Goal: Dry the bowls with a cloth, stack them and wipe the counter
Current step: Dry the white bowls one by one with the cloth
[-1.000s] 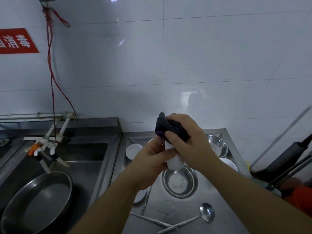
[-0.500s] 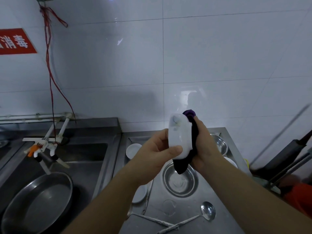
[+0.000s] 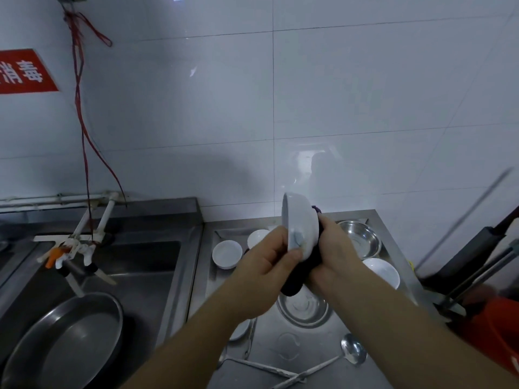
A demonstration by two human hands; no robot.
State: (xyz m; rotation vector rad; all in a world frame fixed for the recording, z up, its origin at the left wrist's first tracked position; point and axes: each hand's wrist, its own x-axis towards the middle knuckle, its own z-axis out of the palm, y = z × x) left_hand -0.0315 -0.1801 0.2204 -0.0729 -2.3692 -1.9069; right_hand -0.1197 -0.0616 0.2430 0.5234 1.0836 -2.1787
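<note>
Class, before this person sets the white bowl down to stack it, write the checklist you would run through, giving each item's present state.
1. Left hand grips the white ceramic bowl at its rim: ok.
2. Right hand presses the dark purple cloth against the bowl's outside: ok.
3. Bowl fully dry: cannot tell.
4. Bowl upright for stacking: not ok, it stands on edge.
5. Another white bowl on the steel counter to stack on: ok.

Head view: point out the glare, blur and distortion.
Head view: soft glare on the wall tiles above the white bowl; tile lines bow from wide-angle distortion; the dark handle and thin rod at the right edge are smeared; both hands, the left and right, stay fairly sharp.
</note>
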